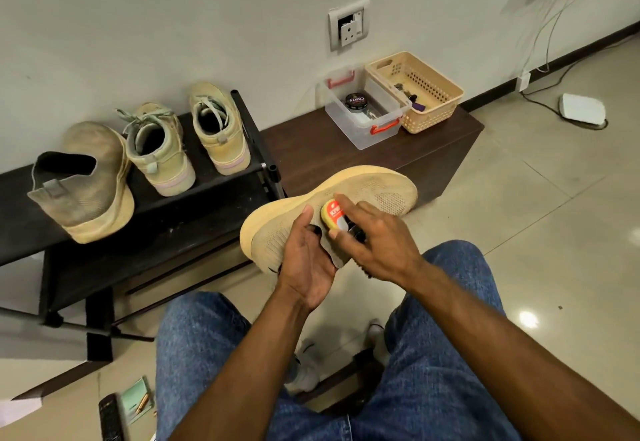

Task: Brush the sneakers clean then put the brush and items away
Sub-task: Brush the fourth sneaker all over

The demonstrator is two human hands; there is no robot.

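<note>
A tan knit sneaker (367, 191) lies on its side above my lap, sole edge to the left. My left hand (304, 260) grips its heel collar from below, thumb up on the knit. My right hand (374, 243) holds a small brush (333, 215) with a yellow and red top against the sneaker's side. Its matching tan sneaker (86, 177) stands on the black shoe rack (173, 226) at the left. Beside it stand two pale green laced sneakers (162, 150) (218, 125).
On a dark wooden bench (311, 150) stand a transparent box (367, 111) with red clips, holding a black polish tin (356, 101), and a beige perforated basket (419, 94). A remote (110, 420) and notepad (136, 399) lie on the tiled floor at lower left. A wall socket is above.
</note>
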